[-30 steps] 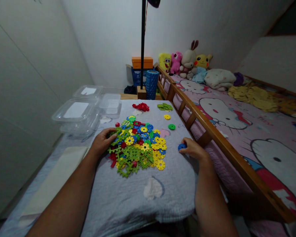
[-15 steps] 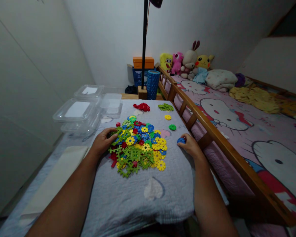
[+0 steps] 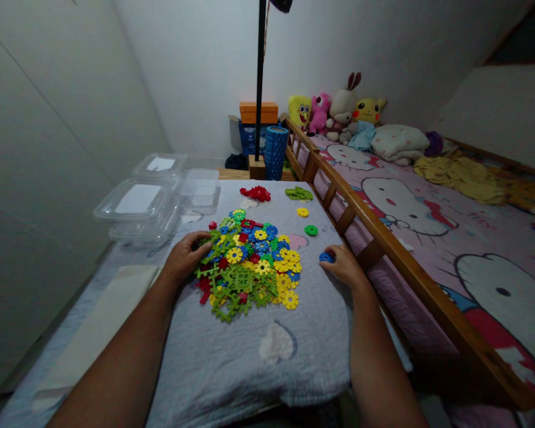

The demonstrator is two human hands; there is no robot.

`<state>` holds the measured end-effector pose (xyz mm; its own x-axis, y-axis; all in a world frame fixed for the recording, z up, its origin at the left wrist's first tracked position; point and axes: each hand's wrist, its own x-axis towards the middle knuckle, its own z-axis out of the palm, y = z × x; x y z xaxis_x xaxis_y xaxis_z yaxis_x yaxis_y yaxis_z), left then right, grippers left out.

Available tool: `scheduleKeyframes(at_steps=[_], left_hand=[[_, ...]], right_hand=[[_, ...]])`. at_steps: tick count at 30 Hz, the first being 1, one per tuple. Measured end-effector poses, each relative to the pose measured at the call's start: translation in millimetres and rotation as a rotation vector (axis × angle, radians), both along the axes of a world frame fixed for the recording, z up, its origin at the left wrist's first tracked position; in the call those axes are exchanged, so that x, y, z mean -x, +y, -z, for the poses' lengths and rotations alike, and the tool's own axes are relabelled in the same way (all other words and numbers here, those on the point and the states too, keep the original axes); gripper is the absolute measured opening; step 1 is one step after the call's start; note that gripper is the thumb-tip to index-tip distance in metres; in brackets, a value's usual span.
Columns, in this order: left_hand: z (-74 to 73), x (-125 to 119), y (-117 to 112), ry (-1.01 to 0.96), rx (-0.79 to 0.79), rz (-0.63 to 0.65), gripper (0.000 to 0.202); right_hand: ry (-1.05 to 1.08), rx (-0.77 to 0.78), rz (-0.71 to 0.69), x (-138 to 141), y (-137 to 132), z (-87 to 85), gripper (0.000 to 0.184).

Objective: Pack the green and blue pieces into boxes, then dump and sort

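A heap of plastic gear and grid pieces [image 3: 248, 261], yellow, blue, green and red, lies on a grey quilted pad [image 3: 258, 351]. My left hand [image 3: 185, 257] rests on the heap's left edge, fingers curled among the green pieces. My right hand [image 3: 344, 265] lies to the right of the heap, fingers closed on a blue gear piece [image 3: 325, 257] that touches the pad. Sorted apart at the far end lie a red cluster [image 3: 255, 192], a light green cluster [image 3: 298, 193], a yellow gear [image 3: 302, 211] and a green gear [image 3: 311, 230].
Clear plastic containers with lids [image 3: 140, 205] stand at the pad's left far corner. A wooden bed rail [image 3: 378, 244] runs along the right, with a cartoon-cat bedspread and plush toys [image 3: 339, 110] behind it. A black pole [image 3: 260, 83] rises beyond the pad.
My right hand with the blue gear has shifted slightly forward and left on the pad. My left hand has stayed on the heap.
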<state>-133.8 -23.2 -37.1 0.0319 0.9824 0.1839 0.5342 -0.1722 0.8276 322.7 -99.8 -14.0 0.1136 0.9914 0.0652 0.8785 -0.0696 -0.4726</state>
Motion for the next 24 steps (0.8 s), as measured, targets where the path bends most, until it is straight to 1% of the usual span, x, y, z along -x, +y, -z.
scheduleKeyframes(at_steps=[3,5,6,7,9,11,13,15,18,20,22,24], left_hand=[[1.0,0.7,0.6,0.005,-0.005,0.011,0.056],[1.4,0.7,1.4,0.005,-0.005,0.012,0.055],[1.2,0.5,1.7,0.007,-0.003,0.012,0.054],[0.9,0.3,1.9,0.009,-0.002,0.010,0.054],[0.0,-0.2,1.9,0.013,-0.001,0.009,0.054],[-1.0,-0.7,1.4,0.010,-0.001,0.003,0.054],[-1.8,-1.2,0.7,0.004,0.006,0.002,0.056],[-2.6,-1.8,-0.2,-0.006,0.010,0.004,0.057],[-4.9,-3.3,-1.3,-0.016,0.011,0.003,0.057],[-6.9,-4.1,-1.8,-0.019,0.011,-0.001,0.058],[-8.5,-4.5,-2.1,-0.021,0.012,-0.002,0.059],[-9.3,-4.7,-2.2,-0.020,0.014,-0.001,0.059]], right_hand=[[0.026,-0.032,0.029,0.9,-0.7,-2.3,0.035],[0.039,-0.107,0.048,6.3,0.3,-5.5,0.043],[0.046,-0.155,0.034,11.2,1.4,-7.1,0.044],[0.054,-0.196,-0.003,17.6,2.8,-8.4,0.040],[0.062,-0.236,-0.127,33.9,6.0,-9.4,0.028],[0.037,-0.220,-0.245,51.9,8.7,-8.0,0.020],[-0.024,-0.180,-0.303,67.1,10.0,-5.7,0.019],[-0.083,-0.138,-0.310,76.7,10.0,-3.8,0.019],[-0.126,-0.111,-0.298,81.4,9.2,-2.2,0.014],[-0.119,-0.129,-0.299,80.7,9.4,-1.5,0.014],[-0.090,-0.164,-0.291,78.3,11.8,-1.4,0.018],[-0.041,-0.208,-0.250,73.3,18.3,-3.5,0.022]])
